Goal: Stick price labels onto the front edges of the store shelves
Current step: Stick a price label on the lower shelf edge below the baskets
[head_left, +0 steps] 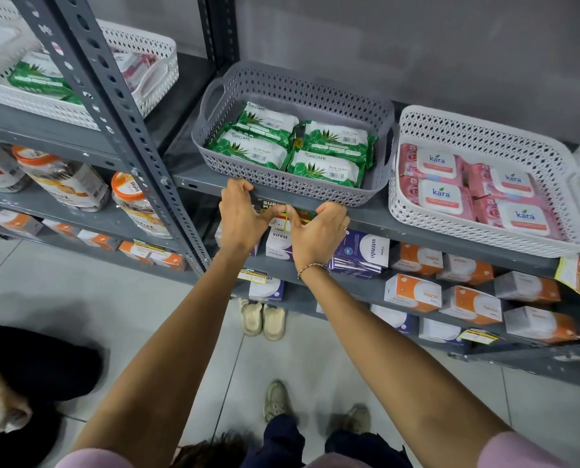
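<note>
Pressing price label [286, 220] w/ left hand [239, 216] & right hand [319, 231] on shelf edge [417, 224].

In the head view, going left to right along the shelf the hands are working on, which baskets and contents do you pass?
Grey basket holding green Origami wipe packs → white basket holding pink Kara wipe packs. Below the grey basket, the left hand and right hand press a price label to the shelf edge.
</note>
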Available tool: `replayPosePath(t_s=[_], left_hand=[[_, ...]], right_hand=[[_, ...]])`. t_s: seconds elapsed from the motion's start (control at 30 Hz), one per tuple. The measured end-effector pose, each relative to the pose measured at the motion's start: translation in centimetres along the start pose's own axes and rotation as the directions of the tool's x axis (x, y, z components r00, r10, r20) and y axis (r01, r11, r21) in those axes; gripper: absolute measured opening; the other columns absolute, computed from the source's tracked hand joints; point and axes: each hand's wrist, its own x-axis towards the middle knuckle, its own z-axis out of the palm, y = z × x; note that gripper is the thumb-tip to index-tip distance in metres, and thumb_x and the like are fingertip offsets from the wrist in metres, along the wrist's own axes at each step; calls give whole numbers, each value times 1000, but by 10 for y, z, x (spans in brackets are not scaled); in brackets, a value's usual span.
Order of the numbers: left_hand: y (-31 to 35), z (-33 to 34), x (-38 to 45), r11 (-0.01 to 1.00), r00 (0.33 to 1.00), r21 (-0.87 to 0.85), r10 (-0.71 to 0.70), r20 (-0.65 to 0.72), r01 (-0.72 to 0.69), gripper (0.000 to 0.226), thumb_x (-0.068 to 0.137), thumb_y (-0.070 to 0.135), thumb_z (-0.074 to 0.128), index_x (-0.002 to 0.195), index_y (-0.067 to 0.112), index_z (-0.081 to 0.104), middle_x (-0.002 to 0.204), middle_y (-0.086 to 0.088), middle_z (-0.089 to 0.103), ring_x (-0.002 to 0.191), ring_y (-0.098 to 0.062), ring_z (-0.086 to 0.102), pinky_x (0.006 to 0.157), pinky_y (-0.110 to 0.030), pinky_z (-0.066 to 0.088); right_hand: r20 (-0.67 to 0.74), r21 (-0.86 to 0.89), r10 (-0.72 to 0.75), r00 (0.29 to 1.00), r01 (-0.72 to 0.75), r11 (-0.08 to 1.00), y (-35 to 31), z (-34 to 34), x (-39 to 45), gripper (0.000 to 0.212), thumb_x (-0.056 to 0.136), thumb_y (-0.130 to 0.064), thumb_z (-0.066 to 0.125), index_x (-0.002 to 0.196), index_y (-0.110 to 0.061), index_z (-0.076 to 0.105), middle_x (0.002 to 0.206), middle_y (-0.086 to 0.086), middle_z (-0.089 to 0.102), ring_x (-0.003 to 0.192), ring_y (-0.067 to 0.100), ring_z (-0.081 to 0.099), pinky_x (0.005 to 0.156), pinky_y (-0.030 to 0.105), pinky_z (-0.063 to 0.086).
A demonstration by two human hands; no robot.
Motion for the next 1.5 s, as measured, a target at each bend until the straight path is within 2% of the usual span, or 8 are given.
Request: replayPosePath(t_s=[0.17,0.4,0.57,0.7,0.83,1.03,1.27,1.5], left_hand=[[-4,-1,7,1000,1000,-4,-4,11,4,60,64,39,84,95,18,38,89,0,44,81,-20,44,70,-30,39],[-13,-8,10,998,997,-39,52,55,-50,35,80,7,72,90,14,39,73,-1,41,65,-15,40,61,-37,47],[-2,-3,5,1000,1000,-21,-3,25,3,64,58,44,86,91,20,37,84,-4,47,71,-15,41,60,-24,40],[-1,-2,9,1000,1000,16,19,3,-19,63,59,48,84,89,19,37,82,-4,46,70,-17,41,59,-29,39],[-8,-11,12,990,992,89,104,65,-110,47,74,33,78,84,17,35,72,0,45,62,-16,40,53,-27,37],[-10,-22,18,976,990,168,127,59,-135,34,80,3,71,79,14,39,59,13,40,51,13,48,45,-8,34],[31,-15,-24,983,994,168,85,-64,-73,22,84,21,69,88,6,53,72,-6,64,62,-19,58,60,-28,48],[124,65,-100,908,861,-71,415,294,-413,20,93,23,57,87,4,60,70,-12,68,62,-27,62,60,-34,46]], right_hand=[[72,59,20,997,-24,998,6,-9,12,58,64,-49,79,82,-8,42,75,10,55,76,31,52,55,37,39],[109,109,-210,972,198,974,34,-21,21,35,82,-30,69,78,-8,42,63,6,47,61,26,47,47,39,46],[19,-25,-224,974,224,974,20,-9,10,55,69,-56,73,75,-11,42,67,7,54,66,28,53,47,32,39],[27,-42,-149,988,150,988,16,-5,12,52,69,-54,73,70,-15,40,64,4,52,66,29,52,51,35,39],[93,28,-214,972,212,977,29,-16,19,44,79,-32,72,67,-19,32,57,-3,35,57,22,41,44,28,26],[181,134,-206,962,184,974,36,-25,26,43,80,-19,71,60,-18,33,53,-3,34,56,18,39,48,25,19],[298,236,-279,913,213,948,58,-64,28,32,81,-25,71,64,-13,47,55,-1,51,50,18,49,50,29,41],[177,409,-92,980,12,913,129,-165,28,19,82,-19,70,78,-23,52,56,-4,55,51,1,52,53,8,40]])
